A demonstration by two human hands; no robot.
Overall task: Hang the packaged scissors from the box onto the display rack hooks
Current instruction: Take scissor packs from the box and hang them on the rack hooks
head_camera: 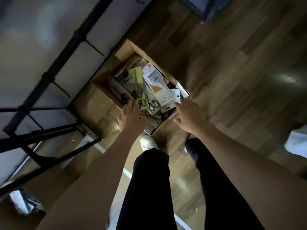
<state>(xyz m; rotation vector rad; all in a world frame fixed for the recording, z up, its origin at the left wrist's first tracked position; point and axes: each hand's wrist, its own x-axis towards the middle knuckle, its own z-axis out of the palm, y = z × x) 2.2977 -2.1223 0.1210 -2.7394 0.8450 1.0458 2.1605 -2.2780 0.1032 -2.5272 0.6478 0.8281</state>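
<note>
A person in black trousers stands over an open brown cardboard box (127, 50) set on a wood-plank floor (232, 67), both bare arms reaching down toward it. The box is filled with a loose heap of packaged scissors; on top lie a yellow-green card pack holding long steel scissors (137, 83) and, just beside it toward the box's right wall, a white pack with an orange triangle printed on it (157, 85). The left hand (130, 118) hovers at the box's near edge, fingers extended and loosely spread, their tips blurred at the lower end of the yellow-green pack; whether they touch it cannot be told. The right hand (189, 115) stretches over the box's near right corner, fingers straight and held together, the tips at a small white card with a dark hole (177, 97) that lies against the white pack; no pinch is visible and contact cannot be confirmed. A white shoe (147, 143) is planted on the floor directly below the box's near corner, between the two forearms. To the left of the box rises the black metal display rack (49, 77) with pale panels, its bare black hooks (94, 46) pointing out toward the box. A white roll (18, 201) lies on the floor far below and left of the box, near the rack's foot.
</note>
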